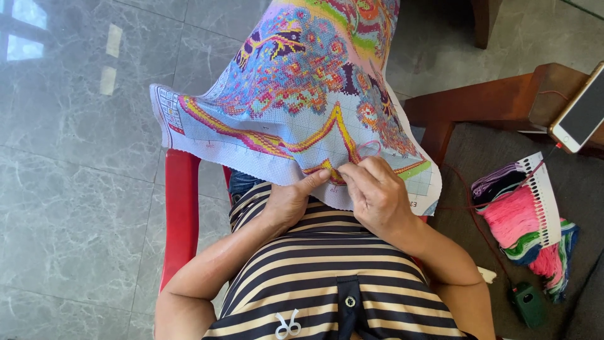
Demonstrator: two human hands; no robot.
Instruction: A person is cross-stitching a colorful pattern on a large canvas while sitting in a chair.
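Note:
A large cross-stitch canvas (296, 88) with a bright multicoloured pattern drapes over my lap and away from me. My left hand (290, 200) pinches its near edge, thumb on top of the cloth. My right hand (375, 192) presses its fingertips on the canvas close beside the left thumb, seemingly holding a needle too small to make out. A loop of pink thread (369, 148) lies on the canvas just above the right fingers.
I sit on a red plastic chair (181, 214) over a grey tiled floor. To the right, a thread organiser card (527, 214) with pink, green and purple skeins lies on a brown cushion. A phone (582, 113) rests on a wooden armrest. Small scissors (288, 325) hang at my striped shirt.

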